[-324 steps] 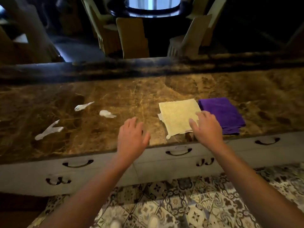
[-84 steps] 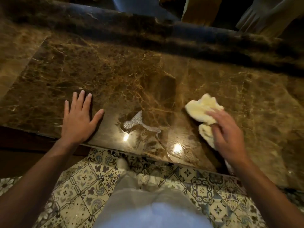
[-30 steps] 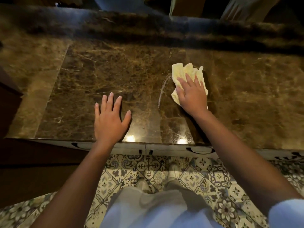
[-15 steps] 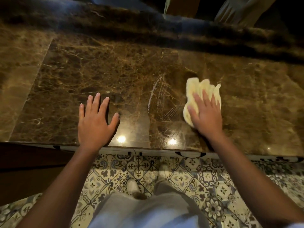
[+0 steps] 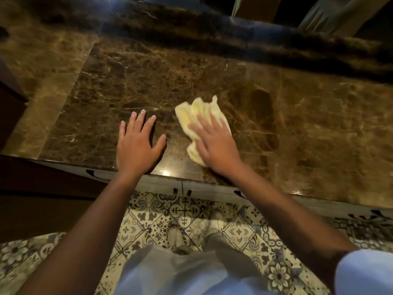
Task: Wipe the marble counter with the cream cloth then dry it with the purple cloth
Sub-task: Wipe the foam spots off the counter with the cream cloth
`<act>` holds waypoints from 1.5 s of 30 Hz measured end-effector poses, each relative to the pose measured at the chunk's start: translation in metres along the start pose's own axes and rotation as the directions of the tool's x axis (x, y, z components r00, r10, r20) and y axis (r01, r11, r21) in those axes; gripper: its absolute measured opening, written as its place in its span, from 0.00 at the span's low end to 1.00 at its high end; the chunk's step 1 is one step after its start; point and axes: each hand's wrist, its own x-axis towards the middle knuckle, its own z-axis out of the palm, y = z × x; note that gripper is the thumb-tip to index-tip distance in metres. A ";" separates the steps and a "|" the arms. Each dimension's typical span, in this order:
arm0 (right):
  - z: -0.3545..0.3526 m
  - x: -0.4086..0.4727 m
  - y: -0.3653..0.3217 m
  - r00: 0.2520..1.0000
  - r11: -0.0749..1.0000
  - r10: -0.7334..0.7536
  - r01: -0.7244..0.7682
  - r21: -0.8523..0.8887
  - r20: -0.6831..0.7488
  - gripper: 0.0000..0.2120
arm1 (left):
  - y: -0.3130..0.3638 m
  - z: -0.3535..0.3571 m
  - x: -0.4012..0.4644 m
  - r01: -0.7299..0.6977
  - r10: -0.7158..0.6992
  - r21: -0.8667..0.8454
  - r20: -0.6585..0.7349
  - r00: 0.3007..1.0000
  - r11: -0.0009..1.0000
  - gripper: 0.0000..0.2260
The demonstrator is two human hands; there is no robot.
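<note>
The brown marble counter (image 5: 308,128) fills the upper half of the head view. A crumpled cream cloth (image 5: 194,114) lies on it near the front edge, and my right hand (image 5: 214,143) presses flat on the cloth, blurred with motion. Just to its left my left hand (image 5: 138,145) rests flat on the marble with fingers spread, holding nothing. The purple cloth is out of view.
A raised dark marble ledge (image 5: 212,33) runs along the counter's far side, with pale chairs (image 5: 331,13) beyond it. White drawer fronts with dark handles (image 5: 182,186) sit under the front edge. Patterned floor tiles (image 5: 185,211) lie below.
My right hand has slid the cream cloth leftward, closer to my left hand, and the white streaks seen on the marble half a second ago are gone. My left hand stays planted.
</note>
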 end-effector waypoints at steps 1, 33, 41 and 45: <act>0.003 -0.028 -0.002 1.000 1.000 -0.018 0.018 -0.004 0.009 0.22 | -0.001 0.001 0.000 0.000 0.000 -0.006 -0.003 1.000 1.000 0.31; -0.087 -0.137 0.155 0.627 0.758 0.648 -0.583 0.292 -0.433 0.18 | -0.001 0.004 0.002 -0.026 0.026 -0.011 -0.021 0.999 1.000 0.29; -0.034 -0.091 0.085 0.881 0.904 0.421 -0.426 0.025 -0.216 0.21 | 0.003 0.002 0.002 -0.002 0.002 0.009 -0.025 1.000 1.000 0.27; 0.000 -0.075 -0.005 0.992 0.978 0.076 -0.055 0.200 -0.097 0.19 | 0.004 0.002 0.002 0.007 -0.007 -0.003 -0.032 0.999 1.000 0.26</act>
